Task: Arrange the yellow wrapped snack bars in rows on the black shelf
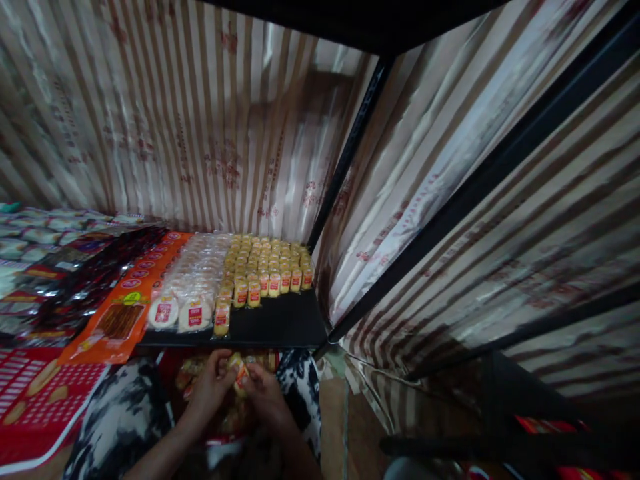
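Observation:
Both my hands meet low in the view, below the front edge of a black shelf (280,323). My left hand (213,383) and my right hand (265,393) are closed together on a small yellow and red snack packet (239,372). Beneath them lies a heap of similar packets (193,373) in my lap. On the shelf stand rows of small yellow packets (267,263), with one row reaching forward to a single packet (221,319). Left of them lie round white cakes in clear wrap (193,293).
Orange packets (125,313), dark glossy packets (75,280) and pale packets (35,233) fill the shelf further left. A red printed box (35,393) sits at the lower left. Striped foil lines the walls (200,133). A black frame post (350,147) stands at the shelf's right corner.

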A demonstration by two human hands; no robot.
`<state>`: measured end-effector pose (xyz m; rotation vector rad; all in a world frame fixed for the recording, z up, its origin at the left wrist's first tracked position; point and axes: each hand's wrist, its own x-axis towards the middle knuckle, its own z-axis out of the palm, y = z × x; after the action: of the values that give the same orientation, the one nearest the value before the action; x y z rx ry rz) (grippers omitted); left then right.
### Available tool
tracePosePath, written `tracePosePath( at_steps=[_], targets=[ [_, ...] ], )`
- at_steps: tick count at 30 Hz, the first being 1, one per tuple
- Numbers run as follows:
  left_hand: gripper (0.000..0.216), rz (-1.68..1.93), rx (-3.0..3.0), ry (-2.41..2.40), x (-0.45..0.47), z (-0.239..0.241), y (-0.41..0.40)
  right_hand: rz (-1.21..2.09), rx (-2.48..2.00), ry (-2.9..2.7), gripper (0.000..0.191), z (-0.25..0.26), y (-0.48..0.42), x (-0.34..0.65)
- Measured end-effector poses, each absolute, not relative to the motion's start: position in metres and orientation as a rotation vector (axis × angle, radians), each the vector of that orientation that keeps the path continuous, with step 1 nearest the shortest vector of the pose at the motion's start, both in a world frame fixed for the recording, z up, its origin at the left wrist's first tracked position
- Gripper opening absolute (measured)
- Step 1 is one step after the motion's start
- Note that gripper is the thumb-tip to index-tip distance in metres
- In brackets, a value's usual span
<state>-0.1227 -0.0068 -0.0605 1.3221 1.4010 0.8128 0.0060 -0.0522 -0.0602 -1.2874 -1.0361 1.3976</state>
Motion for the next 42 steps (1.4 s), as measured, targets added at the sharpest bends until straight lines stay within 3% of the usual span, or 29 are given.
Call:
tracePosePath(
  at_steps=[6,12,15,27,33,42],
  targets=[
    [0.041,0.795,1.433,1.278,-0.094,-0.037,0.009,1.098,-1.41,-1.144,0.034,-0.054,-0.047,0.033],
    [0.036,0.927,1.606,1.254,-0.057,-0.022,0.03,0.3,-1.718,-1.238,0.036,-0.04,-0.044,0.052],
    [0.033,0.951,1.718,1.28,-0.039,-0.013,0.046,0.103,-1.71,-1.321,0.035,-0.03,-0.041,0.056],
    [0.036,0.895,1.987,1.247,0.052,0.001,0.1,0.065,-1.822,-1.263,0.055,-0.064,0.014,0.1],
    [0.029,0.826,2.063,1.252,0.089,0.006,0.112,0.006,-1.854,-1.201,0.059,-0.077,0.038,0.129],
    [0.036,0.776,2.151,1.26,0.115,-0.005,0.12,-0.014,-1.847,-1.215,0.055,-0.084,0.06,0.15]
  ],
)
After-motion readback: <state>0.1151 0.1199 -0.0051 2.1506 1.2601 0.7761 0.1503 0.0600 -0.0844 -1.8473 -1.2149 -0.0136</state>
